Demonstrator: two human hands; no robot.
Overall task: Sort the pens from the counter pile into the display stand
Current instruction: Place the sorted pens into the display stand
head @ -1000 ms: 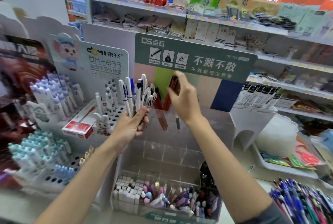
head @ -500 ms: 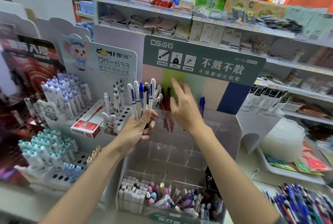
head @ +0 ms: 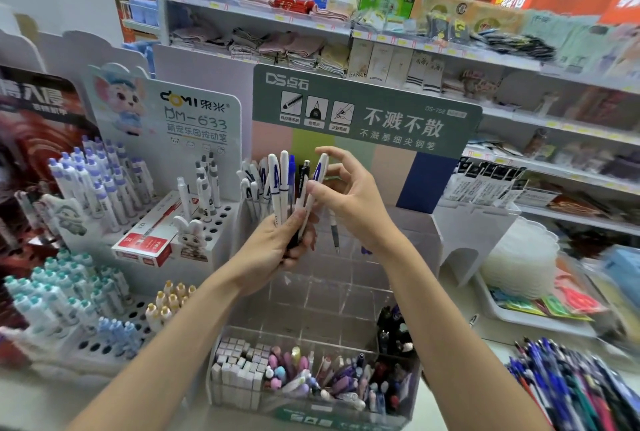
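The left hand (head: 277, 247) grips a fan of slim, smooth plastic pens (head: 282, 184), upright before the clear acrylic stand (head: 346, 295). The right hand (head: 360, 202) pinches one white pen (head: 320, 171) between thumb and forefinger.

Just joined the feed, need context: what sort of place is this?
Probably a shop's stationery section: branded pen display stands, shelves of folded textiles with price tags, and a pile of loose pens on the counter.

Bright ceiling strips, blurred warped edges
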